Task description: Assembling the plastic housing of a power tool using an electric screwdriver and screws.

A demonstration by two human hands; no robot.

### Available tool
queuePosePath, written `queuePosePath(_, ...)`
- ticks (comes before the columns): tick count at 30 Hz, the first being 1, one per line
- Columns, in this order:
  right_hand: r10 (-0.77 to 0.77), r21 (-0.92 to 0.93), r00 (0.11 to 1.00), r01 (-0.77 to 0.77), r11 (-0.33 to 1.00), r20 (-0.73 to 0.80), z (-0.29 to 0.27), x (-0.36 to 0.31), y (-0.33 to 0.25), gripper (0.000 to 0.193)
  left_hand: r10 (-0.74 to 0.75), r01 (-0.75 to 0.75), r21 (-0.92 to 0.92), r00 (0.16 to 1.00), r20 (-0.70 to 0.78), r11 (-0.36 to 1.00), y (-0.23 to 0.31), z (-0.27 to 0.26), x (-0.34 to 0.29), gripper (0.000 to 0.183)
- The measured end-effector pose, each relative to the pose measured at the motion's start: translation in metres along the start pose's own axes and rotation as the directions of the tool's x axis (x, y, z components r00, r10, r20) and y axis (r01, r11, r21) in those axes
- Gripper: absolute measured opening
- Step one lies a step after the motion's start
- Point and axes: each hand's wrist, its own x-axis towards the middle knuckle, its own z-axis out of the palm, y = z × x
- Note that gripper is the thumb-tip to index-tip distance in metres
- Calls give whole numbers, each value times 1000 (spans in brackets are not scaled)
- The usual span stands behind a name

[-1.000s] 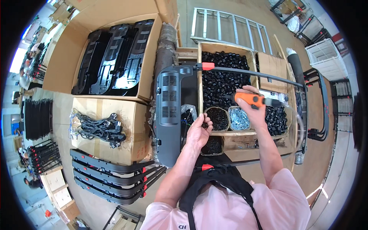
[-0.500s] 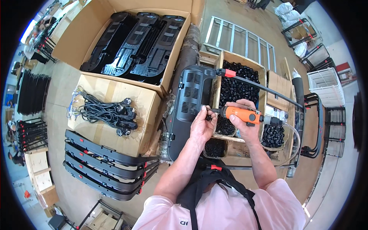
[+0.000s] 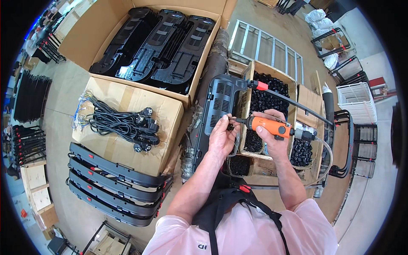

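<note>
My right hand [image 3: 277, 146] is wrapped round an orange pneumatic screwdriver [image 3: 267, 126], held level with its bit toward the left. A clear air hose [image 3: 330, 157] curves from its back end. The fingers of my left hand [image 3: 222, 138] are pinched at the bit's tip, and small dark screws [image 3: 230, 126] show in the cupped palm. Behind that hand lies a long black slotted plastic housing [image 3: 220, 95]. A black metal frame bar [image 3: 295, 101] with a red clip [image 3: 262, 86] runs from the housing to the right.
Wooden bins hold black knobs [image 3: 272, 95] and small black screws [image 3: 241, 165]. At the far left, a carton [image 3: 97, 79] contains black plastic covers [image 3: 155, 49]. Power cords [image 3: 117, 119] lie on a closed box [image 3: 106, 148], beside stacked black curved parts [image 3: 114, 187].
The housing and bins sit slightly farther right in the picture. My left hand has shifted slightly left; the screwdriver stays level, its bit still at my left fingertips.
</note>
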Motion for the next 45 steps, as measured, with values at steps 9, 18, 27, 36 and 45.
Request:
queuePosePath(9, 26, 34, 998, -24, 999, -59, 22, 11, -2, 52, -36, 32, -159, 999, -17, 987, 13, 14, 2, 23)
queuePosePath(18, -35, -43, 999, 35, 998, 12, 51, 79, 7, 50, -81, 84, 54, 996, -44, 995, 4, 8, -14, 30)
queuePosePath(27, -3, -103, 994, 14, 995, 106, 70, 123, 34, 50, -95, 77, 163, 989, 109, 984, 0, -14, -28, 28)
queuePosePath(36, -11, -179, 982, 45, 983, 189, 75, 137, 35, 50, -146, 141, 176, 989, 13, 974, 14, -2, -36, 29)
queuePosePath(45, 2, -254, 960, 72, 965, 279, 89, 154, 19, 41, -70, 68, 227, 998, 1, 972, 13, -12, -32, 27)
